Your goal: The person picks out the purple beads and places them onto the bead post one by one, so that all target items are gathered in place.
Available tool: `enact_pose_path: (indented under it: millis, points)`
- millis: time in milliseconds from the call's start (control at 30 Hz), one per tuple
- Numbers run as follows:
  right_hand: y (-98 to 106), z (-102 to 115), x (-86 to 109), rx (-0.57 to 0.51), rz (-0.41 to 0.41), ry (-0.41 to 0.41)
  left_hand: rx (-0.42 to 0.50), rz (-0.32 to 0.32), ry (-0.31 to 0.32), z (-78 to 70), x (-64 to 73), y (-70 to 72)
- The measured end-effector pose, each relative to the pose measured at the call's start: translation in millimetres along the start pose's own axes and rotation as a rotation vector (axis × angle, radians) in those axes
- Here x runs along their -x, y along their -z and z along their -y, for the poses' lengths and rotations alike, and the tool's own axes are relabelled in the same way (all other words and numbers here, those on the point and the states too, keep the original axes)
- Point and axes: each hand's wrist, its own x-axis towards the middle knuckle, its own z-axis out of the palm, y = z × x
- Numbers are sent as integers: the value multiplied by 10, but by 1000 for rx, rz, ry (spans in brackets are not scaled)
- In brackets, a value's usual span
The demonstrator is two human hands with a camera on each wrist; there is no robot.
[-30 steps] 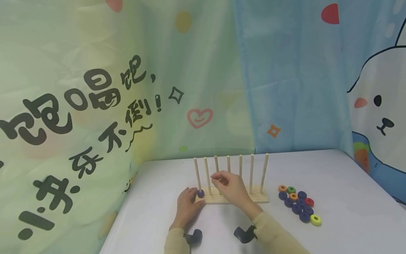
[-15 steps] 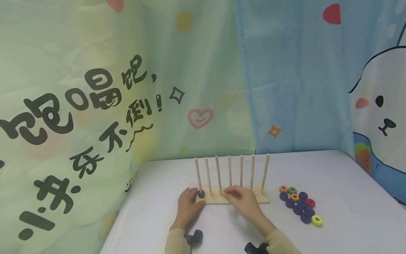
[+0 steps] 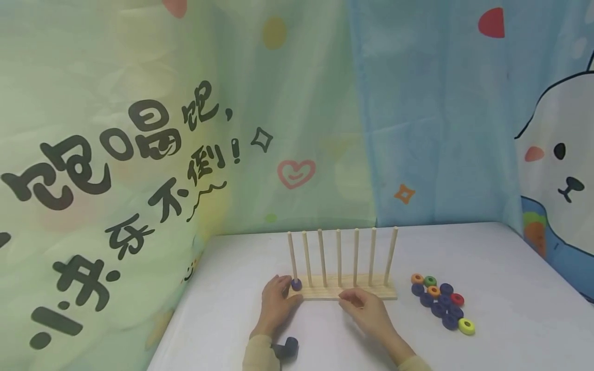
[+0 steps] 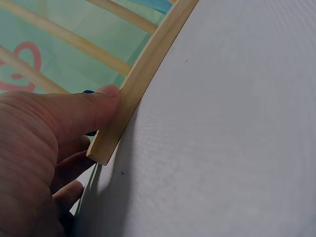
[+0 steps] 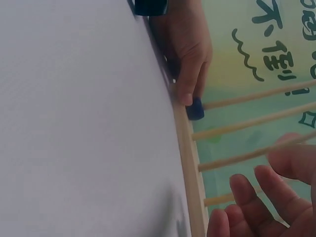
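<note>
A wooden peg stand [image 3: 319, 294] stands on the table with several upright pegs. One dark blue ring [image 3: 296, 285] sits at the foot of its leftmost peg. My left hand [image 3: 277, 308] grips the left end of the base; in the left wrist view the thumb [image 4: 101, 103] presses on the base's front edge, while the other fingers lie behind the end. Near the middle of the base's front edge is my right hand [image 3: 371, 315]. Its fingers are loosely bent, and the right wrist view shows nothing between them.
To the right of the stand lies a cluster of rings: several dark blue rings [image 3: 438, 309], two orange, a green ring [image 3: 430, 281], a red ring [image 3: 457, 299] and a yellow ring [image 3: 466, 326]. A printed curtain [image 3: 297, 129] hangs behind the white table [image 3: 209, 319].
My right hand has come down from in front of the middle pegs to the front edge of the base, then shifted slightly right. My left hand keeps its grip on the stand.
</note>
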Motion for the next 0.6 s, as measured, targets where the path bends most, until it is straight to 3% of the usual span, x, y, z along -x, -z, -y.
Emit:
enact_pose_path:
  millis: [400,600]
  points:
    - [83,-183,95,-11,-8,-43,-8,-23,-14,43,6,1]
    - [182,-220,151,3,35,-18,8,-18,-20,39,-5,-19]
